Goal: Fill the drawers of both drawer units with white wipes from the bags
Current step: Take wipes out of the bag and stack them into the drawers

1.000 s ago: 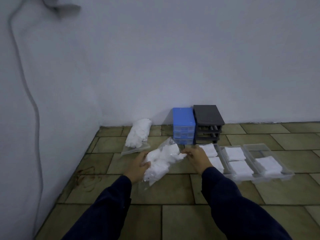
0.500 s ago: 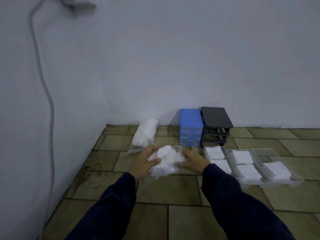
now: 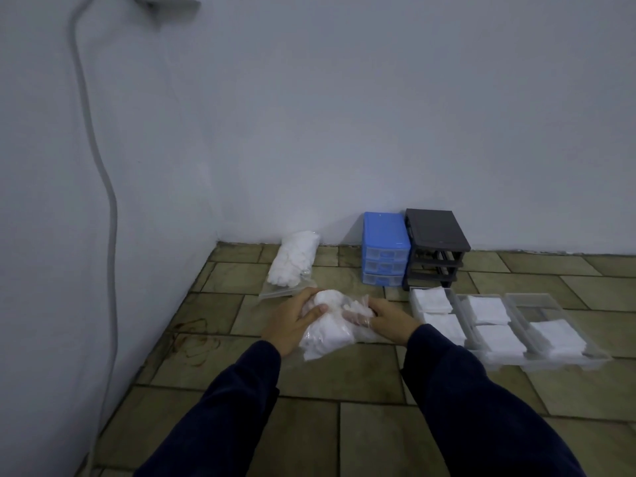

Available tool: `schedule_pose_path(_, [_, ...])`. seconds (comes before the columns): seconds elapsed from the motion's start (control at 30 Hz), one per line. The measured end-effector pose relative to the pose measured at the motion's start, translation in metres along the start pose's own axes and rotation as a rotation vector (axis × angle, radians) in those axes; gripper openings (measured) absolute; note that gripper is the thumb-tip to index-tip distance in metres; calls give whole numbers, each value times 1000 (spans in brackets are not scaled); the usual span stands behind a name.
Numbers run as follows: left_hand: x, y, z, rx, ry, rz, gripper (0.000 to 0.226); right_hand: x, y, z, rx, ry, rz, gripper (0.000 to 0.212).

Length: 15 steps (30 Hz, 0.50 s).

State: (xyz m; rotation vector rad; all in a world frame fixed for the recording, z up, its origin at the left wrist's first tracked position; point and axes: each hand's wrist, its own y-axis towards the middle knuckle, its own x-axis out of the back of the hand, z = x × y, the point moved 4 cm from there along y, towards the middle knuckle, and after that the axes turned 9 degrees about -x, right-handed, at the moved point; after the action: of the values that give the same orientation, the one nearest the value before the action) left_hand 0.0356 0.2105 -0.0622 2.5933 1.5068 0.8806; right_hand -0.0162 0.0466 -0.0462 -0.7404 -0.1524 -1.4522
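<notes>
step in hand: getting wipes out of the near clear plastic bag of wipes [image 3: 327,325], which lies on the tiled floor [image 3: 361,373] in front of the person. left hand [image 3: 292,320] grips the bag's left side, thumb pressed over the top of the white bundle. right hand [image 3: 382,316] is at the bag's right end, fingertips seem tucked under the clear film, probably at the mouth; cannot tell if it is pinching a wipe or only the plastic.

next move, my guess: pull a wipe or small stack free with the right hand while the left pins the bag, then carry it to a drawer. film is slack and slippery, so a firm hold is needed.

look of things: bag is crumpled, wipes inside bunched, not flat. second bag of wipes [image 3: 292,261] lies further back near the wall, looks full.

three clear drawers [image 3: 557,361] sit out on the floor to the right, side by side, each with folded white wipes [image 3: 488,309] in it; the rightmost has bare space at its far end. black drawer unit [image 3: 435,249] stands empty of drawers, blue drawer unit [image 3: 385,249] just beside it has its three drawers in; their contents are too small to tell. task looks partly done.
</notes>
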Motion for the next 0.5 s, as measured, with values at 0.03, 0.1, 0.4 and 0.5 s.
schedule_pose_path(0.03, [-1, -1, 0, 5, -18, -1, 26, -1, -1, 0, -26, 14, 35, 10])
schedule_pose_path(0.1, [-1, -1, 2, 37, -77, -16, 33, -4, -1, 0, -42, 12, 57, 22])
schedule_pose_path(0.4, [-3, 1, -8, 39, -170, -139, 31, -1, 7, 10, -33, -224, -160, 56])
schedule_pose_path(0.5, [-2, 2, -10, 41, -147, -153, 33, 0, 5, 11, -62, -197, -211, 58])
